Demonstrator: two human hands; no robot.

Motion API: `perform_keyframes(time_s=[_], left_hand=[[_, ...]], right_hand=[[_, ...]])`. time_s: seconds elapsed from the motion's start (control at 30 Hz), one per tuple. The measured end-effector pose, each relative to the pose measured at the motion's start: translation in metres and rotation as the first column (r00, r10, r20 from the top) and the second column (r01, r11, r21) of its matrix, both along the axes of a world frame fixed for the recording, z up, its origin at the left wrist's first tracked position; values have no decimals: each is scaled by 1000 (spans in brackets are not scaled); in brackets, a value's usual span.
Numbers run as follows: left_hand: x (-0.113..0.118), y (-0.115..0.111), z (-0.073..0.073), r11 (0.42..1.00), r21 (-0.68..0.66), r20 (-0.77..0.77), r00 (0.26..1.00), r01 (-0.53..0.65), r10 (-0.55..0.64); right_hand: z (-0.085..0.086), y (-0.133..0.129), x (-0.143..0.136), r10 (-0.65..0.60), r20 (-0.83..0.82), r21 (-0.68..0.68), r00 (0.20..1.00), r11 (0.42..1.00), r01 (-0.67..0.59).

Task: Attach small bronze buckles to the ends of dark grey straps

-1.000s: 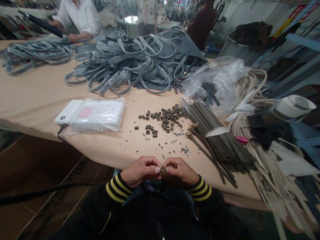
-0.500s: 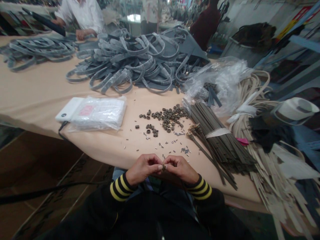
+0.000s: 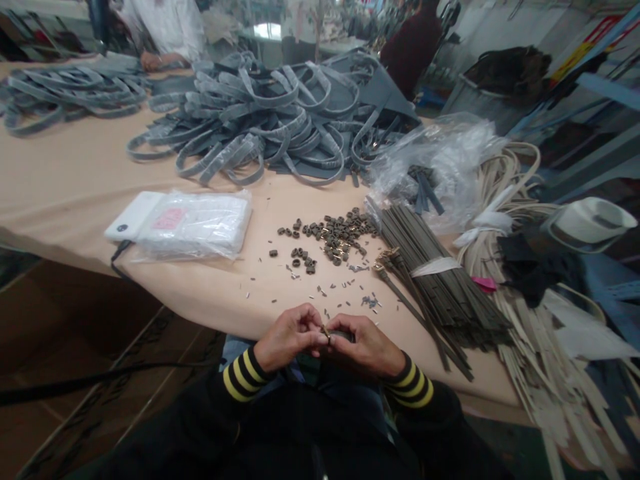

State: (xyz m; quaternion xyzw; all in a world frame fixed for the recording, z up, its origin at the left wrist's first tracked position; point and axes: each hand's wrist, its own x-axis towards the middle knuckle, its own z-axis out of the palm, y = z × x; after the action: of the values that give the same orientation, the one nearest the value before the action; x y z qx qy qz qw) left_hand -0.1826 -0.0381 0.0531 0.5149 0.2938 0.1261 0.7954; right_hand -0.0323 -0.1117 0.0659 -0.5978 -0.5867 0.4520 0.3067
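Note:
Close to the table's front edge, my left hand (image 3: 294, 339) and my right hand (image 3: 367, 343) meet fingertip to fingertip. Between them is a small gold-coloured metal fitting (image 3: 325, 331), pinched by the left fingers. A dark olive strap (image 3: 344, 335) shows under the right fingers and thumb; most of it is hidden. Just beyond the hands lie scattered small metal clips (image 3: 371, 302) and a heap of small olive strap loops (image 3: 337, 237). To the right, a bundle of olive straps (image 3: 440, 280) is tied with a white band, and straps with gold-coloured fittings (image 3: 387, 259) lie beside it.
Grey straps (image 3: 280, 120) are piled across the back. A white device in plastic wrap (image 3: 200, 223) lies left, with a cable. Clear plastic bags (image 3: 440, 153) and beige straps (image 3: 500, 193) crowd the right. A person in a white sleeve (image 3: 175, 30) is at the far left.
My hands have turned slightly and the right hand has shifted a little right. The dark strap now shows under the right fingers. The co-worker's dark object at the far left has swung upright.

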Motion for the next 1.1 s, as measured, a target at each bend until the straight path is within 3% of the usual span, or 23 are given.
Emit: perform_keyframes(time_s=[0.17, 0.3, 0.4, 0.57, 0.77, 0.93, 1.1], left_hand=[[0, 4, -3, 992, -56, 147, 984, 111, -102], [1, 6, -6, 988, -98, 153, 983, 120, -104], [1, 6, -7, 989, -97, 160, 983, 109, -92], [2, 5, -6, 996, -17, 114, 989, 92, -90], [2, 2, 0, 998, -44, 85, 995, 46, -43], [-1, 0, -2, 998, -62, 91, 996, -4, 10], [3, 2, -6, 1000, 14, -25, 1000, 10, -9]], right_hand=[[0, 0, -1, 84, -32, 24, 996, 996, -84], [-3, -1, -6, -11, -87, -22, 996, 1000, 9], [-2, -1, -8, 2, -116, 39, 993, 999, 3], [2, 0, -8, 34, 6, 64, 999, 997, -35], [10, 1, -12, -89, 150, -32, 985, 995, 95], [12, 0, -16, -120, 278, 5, 953, 992, 123], [7, 3, -17, -122, 414, 78, 902, 992, 98]])
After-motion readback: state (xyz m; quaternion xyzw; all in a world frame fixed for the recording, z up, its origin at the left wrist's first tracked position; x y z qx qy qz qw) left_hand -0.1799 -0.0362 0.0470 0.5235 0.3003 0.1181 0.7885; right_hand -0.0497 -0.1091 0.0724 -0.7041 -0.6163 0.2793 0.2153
